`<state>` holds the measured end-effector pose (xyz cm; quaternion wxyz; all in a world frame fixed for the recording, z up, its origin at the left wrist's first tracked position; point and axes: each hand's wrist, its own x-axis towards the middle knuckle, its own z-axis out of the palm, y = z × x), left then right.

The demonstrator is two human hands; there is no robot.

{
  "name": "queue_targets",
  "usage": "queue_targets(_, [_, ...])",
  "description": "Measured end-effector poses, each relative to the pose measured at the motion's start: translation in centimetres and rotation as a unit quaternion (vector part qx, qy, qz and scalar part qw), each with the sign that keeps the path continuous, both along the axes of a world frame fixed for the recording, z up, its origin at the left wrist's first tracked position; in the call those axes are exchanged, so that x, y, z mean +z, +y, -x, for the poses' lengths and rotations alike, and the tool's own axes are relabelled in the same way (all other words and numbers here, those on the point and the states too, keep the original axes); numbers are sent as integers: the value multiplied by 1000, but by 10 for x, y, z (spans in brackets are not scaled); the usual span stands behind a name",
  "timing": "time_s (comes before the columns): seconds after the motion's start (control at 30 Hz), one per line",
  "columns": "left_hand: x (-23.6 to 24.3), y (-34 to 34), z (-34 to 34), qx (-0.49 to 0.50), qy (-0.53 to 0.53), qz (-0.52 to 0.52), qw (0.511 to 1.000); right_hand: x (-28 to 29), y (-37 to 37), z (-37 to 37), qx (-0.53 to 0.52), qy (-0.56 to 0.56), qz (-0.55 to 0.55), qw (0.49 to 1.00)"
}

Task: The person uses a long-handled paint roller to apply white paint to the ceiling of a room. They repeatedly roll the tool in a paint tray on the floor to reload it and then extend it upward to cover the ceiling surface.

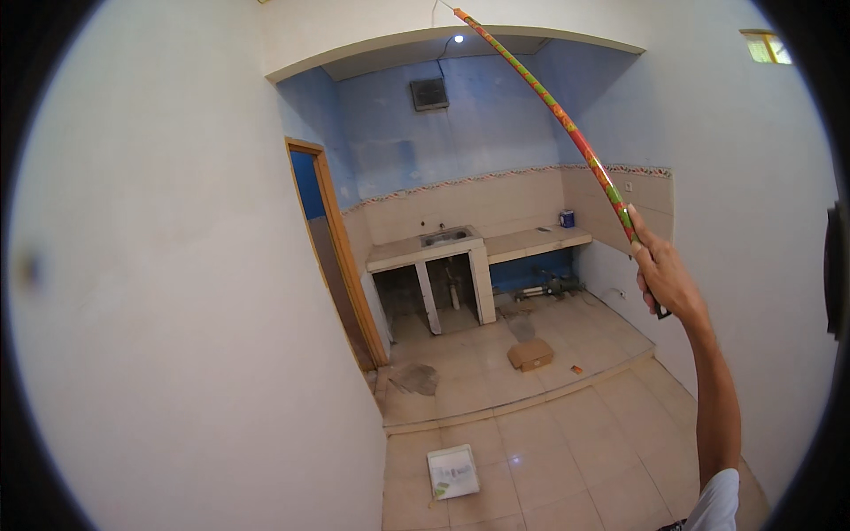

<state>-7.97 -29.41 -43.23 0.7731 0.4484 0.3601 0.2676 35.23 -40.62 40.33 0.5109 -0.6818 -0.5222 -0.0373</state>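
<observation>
My right hand (666,276), on a bare forearm rising from the lower right, is closed round the lower part of a long pole (567,119). The pole has a glossy red, green and yellow patterned covering, and a short black end shows below my fist. It slants up and to the left, its thin tip close to the white wall above the arch (372,42). Whether the tip touches the wall I cannot tell. A thin wire-like strand shows by the tip. Outside the picture is my left hand.
Beyond a low tiled step (531,400) are a counter with a sink (445,237), a blue can (567,218) and a cardboard box (530,355). A white square container (453,473) lies on the lower floor. A lit bulb (458,39) and wooden door frame (341,239) are farther in.
</observation>
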Motion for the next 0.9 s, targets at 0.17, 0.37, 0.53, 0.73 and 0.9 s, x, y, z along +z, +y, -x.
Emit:
queue_targets(0.17, [1, -7, 3, -3, 11, 8, 1000, -35, -14, 5, 9, 24, 10, 1000])
queue_targets(0.37, [4, -13, 4, -12, 24, 15, 1000, -67, -33, 15, -15, 54, 52, 997])
queue_targets(0.53, [7, -12, 3, -19, 32, 15, 999, -100, -45, 12, -33, 18, 41, 998])
queue_targets(0.73, [9, -11, 2, -24, 39, 16, 999, -79, -37, 5, -31, 42, 31, 998])
queue_targets(0.9, [12, -16, 4, -18, 43, 24, 999, -34, -8, 9, 3, -1, 7, 1000])
